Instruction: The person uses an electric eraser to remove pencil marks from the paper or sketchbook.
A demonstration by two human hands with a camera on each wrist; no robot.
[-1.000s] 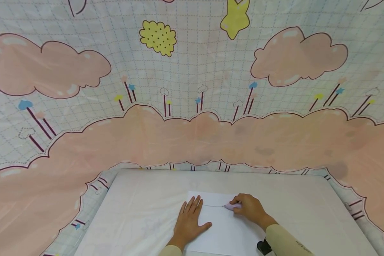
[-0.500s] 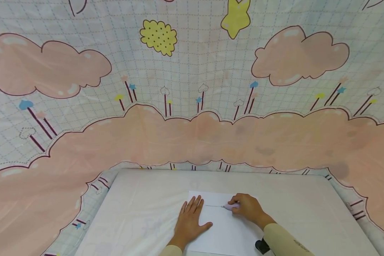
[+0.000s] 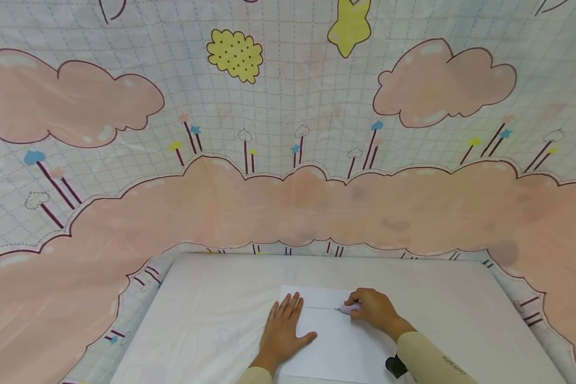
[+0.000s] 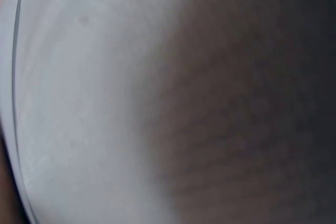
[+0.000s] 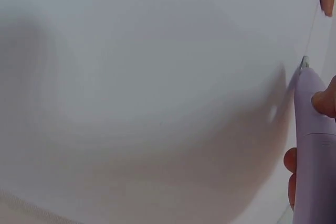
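Paper: white paper (image 3: 341, 344) lying flat on the pale bench (image 3: 211, 320), the landmark for the places below
Left hand: left hand (image 3: 283, 332) on the paper's left edge, palm down, fingers straight and apart, clamped on nothing; probably laid there to stop the sheet sliding under the tool's pull
Right hand: right hand (image 3: 373, 309) over the paper's upper right part, thumb and fingers together, clamped on the lilac tool (image 5: 313, 114); held low, seemingly to steer the point closely
Tool: on the paper's upper part, slanting, with its metal tip (image 5: 304, 62) at the surface and aimed toward the left hand
Line: thin line (image 3: 319, 308) across the paper's upper part, from beside the left fingers to the tip; cut or drawn, I cannot tell
Backdrop: patterned cloth (image 3: 278, 208) beyond the paper's far edge
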